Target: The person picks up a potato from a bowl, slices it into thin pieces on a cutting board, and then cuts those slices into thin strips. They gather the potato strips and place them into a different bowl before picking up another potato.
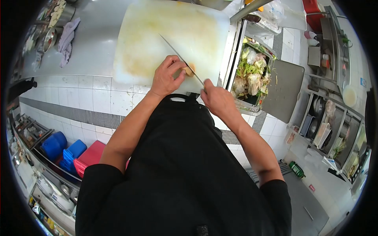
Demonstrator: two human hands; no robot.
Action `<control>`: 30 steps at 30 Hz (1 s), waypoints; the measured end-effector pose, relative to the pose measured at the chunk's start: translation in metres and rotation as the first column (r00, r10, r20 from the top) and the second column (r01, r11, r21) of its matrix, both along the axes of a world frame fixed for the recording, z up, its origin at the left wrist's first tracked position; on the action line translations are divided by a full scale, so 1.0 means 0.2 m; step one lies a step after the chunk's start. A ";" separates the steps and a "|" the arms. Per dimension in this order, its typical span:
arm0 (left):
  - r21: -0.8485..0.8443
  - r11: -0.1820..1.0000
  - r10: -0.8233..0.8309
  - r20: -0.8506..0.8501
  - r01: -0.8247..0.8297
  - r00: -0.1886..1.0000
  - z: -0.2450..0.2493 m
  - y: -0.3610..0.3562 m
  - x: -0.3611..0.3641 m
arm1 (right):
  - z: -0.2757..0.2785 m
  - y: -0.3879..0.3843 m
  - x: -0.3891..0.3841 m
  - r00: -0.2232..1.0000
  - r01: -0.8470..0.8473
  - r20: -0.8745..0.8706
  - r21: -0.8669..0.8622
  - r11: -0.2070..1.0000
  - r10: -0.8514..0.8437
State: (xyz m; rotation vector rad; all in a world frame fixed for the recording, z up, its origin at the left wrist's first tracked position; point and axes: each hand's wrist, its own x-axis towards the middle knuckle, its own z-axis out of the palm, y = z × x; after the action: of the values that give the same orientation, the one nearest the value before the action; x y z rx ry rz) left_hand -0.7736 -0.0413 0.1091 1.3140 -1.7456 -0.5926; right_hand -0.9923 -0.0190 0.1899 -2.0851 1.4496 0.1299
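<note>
Two bare hands are seen at the near edge of a large white plastic cutting board, stained yellowish, which fills the upper middle of the frame on a grey steel counter; the left hand is curled over a small orange-tan chunk of food, which lies on the board just right of centre, and the chunk is pinched between thumb and bent fingertips; the right hand is closed in a fist round the handle of a long, thin-bladed steel knife (the handle itself is hidden by the hand), and the blade is laid diagonally, its edge touching the chunk beside the left fingers. The chunk is judged light and small, probably firm but slick on a cut face, so it would be best gripped by its sides, with fingertips tucked back from the blade. A crumpled grey cloth is seen on the counter in the upper left; a steel tray of green and pale vegetable trimmings is set right of the board.
</note>
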 end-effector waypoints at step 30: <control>0.025 0.999 0.020 0.018 -0.020 1.000 0.00 0.00 0.00 | 0.21 -0.01 0.00 0.995 0.004 0.102 -0.038 0.999 0.000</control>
State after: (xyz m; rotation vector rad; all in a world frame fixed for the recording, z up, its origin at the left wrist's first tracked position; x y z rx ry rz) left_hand -0.7734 -0.0404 0.1094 1.3562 -1.7429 -0.5944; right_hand -0.9921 -0.0210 0.2319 -2.0891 1.4035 -0.0051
